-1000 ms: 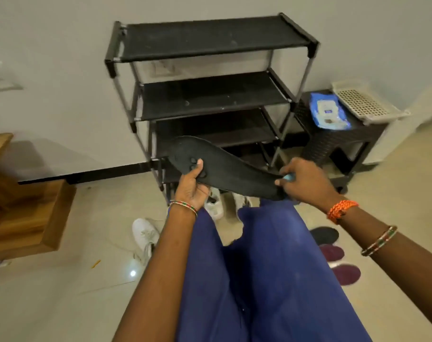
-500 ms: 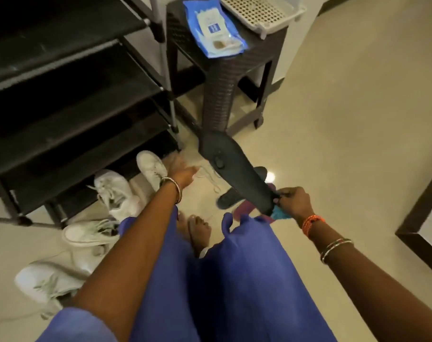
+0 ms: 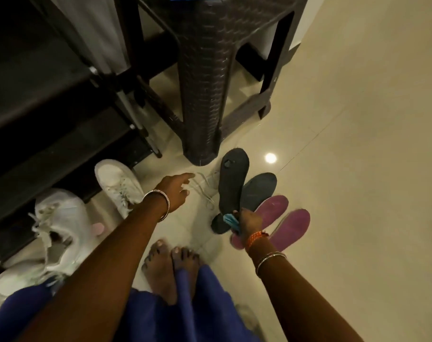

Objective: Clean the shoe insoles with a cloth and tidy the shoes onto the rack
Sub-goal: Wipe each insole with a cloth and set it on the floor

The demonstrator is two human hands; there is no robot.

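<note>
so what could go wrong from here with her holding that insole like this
The right hand pinches both the dark insole and the blue cloth at one end, so either could slip. Loose white laces lie by the bare feet, a possible snag. The left hand reaches, open, toward them.

Counted in view:

- Dark insoles: two. One [image 3: 232,183] held upright, one [image 3: 258,191] flat on the floor.
- Purple insoles: two, one [image 3: 271,209] beside the other [image 3: 292,227].
- White shoes: at least three ( [image 3: 120,185], [image 3: 62,225], [image 3: 15,280]).
- Blue cloth [image 3: 231,220]: one.
- Shoe rack [image 3: 49,114]: one.
- Wicker stool [image 3: 205,82]: one.
- Hands: two. Bare feet: two.
</note>
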